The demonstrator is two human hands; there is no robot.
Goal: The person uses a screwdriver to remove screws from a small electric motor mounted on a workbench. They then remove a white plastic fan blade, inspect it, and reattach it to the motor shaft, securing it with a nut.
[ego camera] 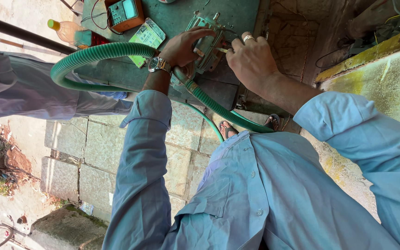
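Left hand (181, 46): upper centre, wearing a watch, fingers curled down over the pump (208, 46).
Right hand (251, 60): just right of it, pinched on a thin tool (221, 50) at the pump.
Pump: on the green bench (181, 16).
Hose (93, 55): loops left from the pump.
Meter (124, 13): top, left of centre.

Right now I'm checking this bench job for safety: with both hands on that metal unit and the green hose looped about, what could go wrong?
1. The right hand works a thin tool close to the left hand gripping the metal unit; a slip could jab the fingers.
2. The green hose loops off the bench and down by the sandalled feet; it might trip or tug the unit.
3. The meter sits near the loop and could get knocked.
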